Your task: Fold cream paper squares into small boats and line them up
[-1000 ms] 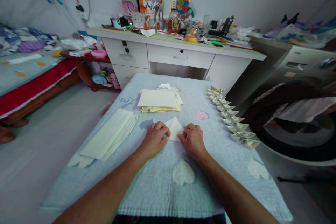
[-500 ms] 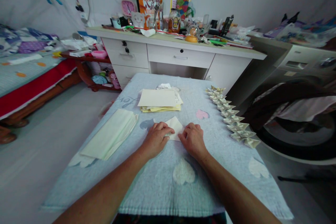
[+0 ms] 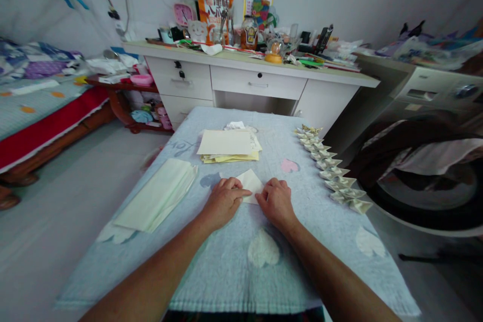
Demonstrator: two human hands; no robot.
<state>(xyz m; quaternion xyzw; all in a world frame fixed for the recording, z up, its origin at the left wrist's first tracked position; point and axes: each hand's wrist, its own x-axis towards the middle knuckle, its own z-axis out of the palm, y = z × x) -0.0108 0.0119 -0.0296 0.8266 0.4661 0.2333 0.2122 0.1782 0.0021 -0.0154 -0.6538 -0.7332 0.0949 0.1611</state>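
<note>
A small folded sheet of paper (image 3: pixel 252 180), whitish with a pointed top, lies on the cloth-covered table between my hands. My left hand (image 3: pixel 225 200) is closed at its left edge, fingers curled and thumb laid across the paper. At the right edge, my right hand (image 3: pixel 276 198) is closed too, its thumb and bent fingers pressing the paper down. Both hands partly hide the sheet. Beyond it sits a stack of cream and yellow paper (image 3: pixel 225 142). Larger folded pale sheets (image 3: pixel 154 196) lie to the left. A row of folded paper boats (image 3: pixel 334 176) runs along the right side.
The table wears a pale blue cloth (image 3: pixel 211 266) with heart patterns. Behind it stands a white desk (image 3: pixel 260 80) crowded with jars, a snack bag (image 3: pixel 215 5) and a pink clock (image 3: pixel 183 14). A washing machine (image 3: pixel 430 90) is at right, a bed (image 3: pixel 41 95) at left.
My left thumb has stretched slightly further right over the paper. Both hands keep nearly the same place, and the camera view has shifted a little.
</note>
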